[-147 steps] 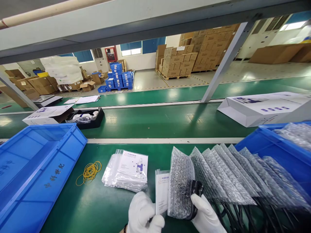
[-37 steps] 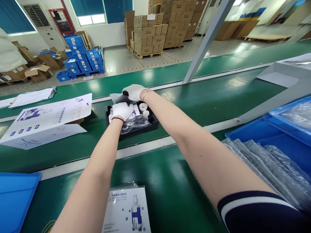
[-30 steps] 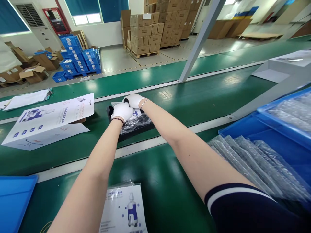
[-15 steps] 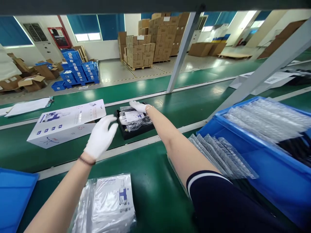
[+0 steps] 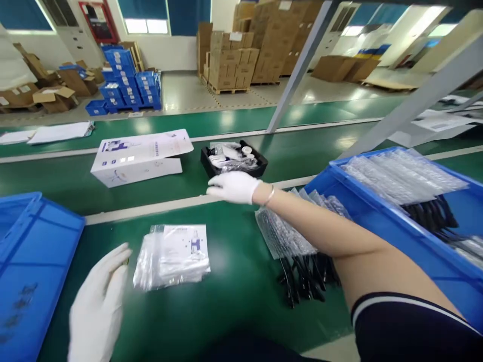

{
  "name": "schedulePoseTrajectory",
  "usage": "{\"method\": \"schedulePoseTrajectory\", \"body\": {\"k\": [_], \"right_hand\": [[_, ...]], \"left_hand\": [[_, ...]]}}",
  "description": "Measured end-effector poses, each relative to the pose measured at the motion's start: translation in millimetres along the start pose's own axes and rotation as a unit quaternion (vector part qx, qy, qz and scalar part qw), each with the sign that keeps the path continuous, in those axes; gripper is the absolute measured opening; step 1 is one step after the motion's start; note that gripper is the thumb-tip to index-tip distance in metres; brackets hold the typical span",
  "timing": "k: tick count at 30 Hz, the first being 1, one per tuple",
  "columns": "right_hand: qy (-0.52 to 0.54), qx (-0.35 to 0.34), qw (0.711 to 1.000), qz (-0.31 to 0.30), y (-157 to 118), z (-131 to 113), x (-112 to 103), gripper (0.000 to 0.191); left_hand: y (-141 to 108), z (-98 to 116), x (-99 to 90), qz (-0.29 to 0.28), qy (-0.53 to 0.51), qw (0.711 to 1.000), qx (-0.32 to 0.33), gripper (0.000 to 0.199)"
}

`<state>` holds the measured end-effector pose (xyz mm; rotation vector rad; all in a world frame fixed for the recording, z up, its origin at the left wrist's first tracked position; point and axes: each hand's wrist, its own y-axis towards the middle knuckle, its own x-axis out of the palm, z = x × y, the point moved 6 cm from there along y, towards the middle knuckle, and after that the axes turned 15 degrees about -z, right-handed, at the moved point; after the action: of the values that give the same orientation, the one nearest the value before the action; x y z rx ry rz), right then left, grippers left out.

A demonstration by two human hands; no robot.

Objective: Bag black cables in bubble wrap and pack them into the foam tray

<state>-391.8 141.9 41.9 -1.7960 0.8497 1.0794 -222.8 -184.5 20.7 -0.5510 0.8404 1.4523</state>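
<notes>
Left hand (image 5: 98,301) and right hand (image 5: 233,187) parted, nothing seen gripped

Observed at far left: blue bin (image 5: 56,241) on the desk (image 5: 234,251), likely set aside for working room. Left hand just beside, fingers together, thumb apart; yellow sliver (image 5: 127,261) at the fingertips, too small to identify.

Beyond the white rail (image 5: 173,204), on a green strip (image 5: 305,151): white carton (image 5: 143,158), lying with flapped end toward the black tray (image 5: 207,163), perhaps for keeping matched items together. Nearer: bagged leaflets (image 5: 184,254), piled printed side up, apparently for quick picking.

Black tray right of the carton, loaded with mixed parts (image 5: 230,156), walls presumably for containing loose pieces. Right hand in front, fingers extended, no item visible; contact with the tray not determinable.

Farther right: bubble-wrap pouches (image 5: 281,236), overlapped in a row, black cords (image 5: 302,281) toward the near side, probably for easy separation. Far right: second bin (image 5: 377,216), more pouches inside, presumably as stock within reach.
</notes>
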Motion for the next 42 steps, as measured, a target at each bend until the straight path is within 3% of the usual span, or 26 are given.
{"method": "schedulePoseTrajectory", "body": {"k": [3,6,8,13,16,17,18,20,22,23,25,27,29,31,33,37,40,42], "right_hand": [[-0.025,-0.022,0.997,-0.065,-29.0,-63.1,61.1,0.09],[0.082,0.02,0.992,-0.093,-36.6,-74.1,98.9,0.115],[0.232,0.031,0.968,-0.085,-34.3,-64.2,112.3,0.104],[0.514,0.002,0.857,0.019,-48.3,-47.1,124.6,0.03],[0.59,-0.061,0.805,0.027,-75.3,-63.7,128.5,0.03],[0.583,-0.07,0.809,0.018,-85.7,-69.1,128.0,0.031],[0.55,-0.069,0.832,0.012,-96.4,-72.1,125.7,0.03],[0.411,-0.038,0.91,0.028,-117.9,-65.9,114.5,0.028],[0.223,0.047,0.969,0.095,-141.2,-41.6,96.9,0.027],[0.137,0.107,0.975,0.137,-154.1,-24.5,88.7,0.028],[0.016,0.236,0.952,0.196,-179.6,11.6,80.0,0.031],[-0.043,0.307,0.928,0.205,-196.3,37.7,82.6,0.027],[-0.026,0.291,0.935,0.2,-201.6,47.2,90.0,0.015],[0.073,0.246,0.942,0.217,-202.5,44.4,94.4,0.019],[0.205,0.208,0.919,0.265,-202.3,35.3,93.1,0.019],[0.453,0.053,0.825,0.334,-185.9,7.6,90.9,0.019],[0.604,-0.042,0.744,0.282,-165.3,-9.4,102.5,0.027],[0.658,-0.084,0.712,0.229,-157.8,-18.1,108.1,0.03]], "left_hand": [[-5.5,20.3,14.4,-0.034,-0.006,0.999,0.01,0.029],[-12.9,31.3,15.2,-0.037,0.006,0.998,0.046,0.03],[-20.2,31.3,10.8,-0.023,0.003,0.998,0.05,0.031],[-32.1,34.5,15.2,0.005,-0.042,0.999,0.022,0.028],[-29.2,43.4,40.4,-0.048,-0.115,0.992,-0.004,0.028],[-28.1,47.4,51.0,-0.079,-0.15,0.985,-0.004,0.028],[-27.6,51.6,60.7,-0.107,-0.186,0.977,0.0,0.027],[-28.1,57.8,74.6,-0.14,-0.241,0.961,0.009,0.025],[-29.3,59.0,81.4,-0.144,-0.262,0.954,0.01,0.025],[-29.7,58.6,83.7,-0.145,-0.263,0.954,0.009,0.025],[-29.5,58.4,88.1,-0.154,-0.253,0.955,0.014,0.026],[-28.6,59.7,94.5,-0.175,-0.231,0.957,0.013,0.028],[-27.7,62.7,103.3,-0.207,-0.201,0.957,-0.006,0.03],[-27.0,68.7,113.4,-0.249,-0.184,0.95,-0.029,0.033],[-25.5,79.3,123.3,-0.297,-0.192,0.935,-0.042,0.035],[-15.3,108.3,139.7,-0.365,-0.306,0.879,-0.037,0.044],[-2.8,121.7,149.0,-0.354,-0.511,0.781,-0.059,0.049],[4.8,120.3,152.4,-0.31,-0.62,0.714,-0.098,0.047]]}}
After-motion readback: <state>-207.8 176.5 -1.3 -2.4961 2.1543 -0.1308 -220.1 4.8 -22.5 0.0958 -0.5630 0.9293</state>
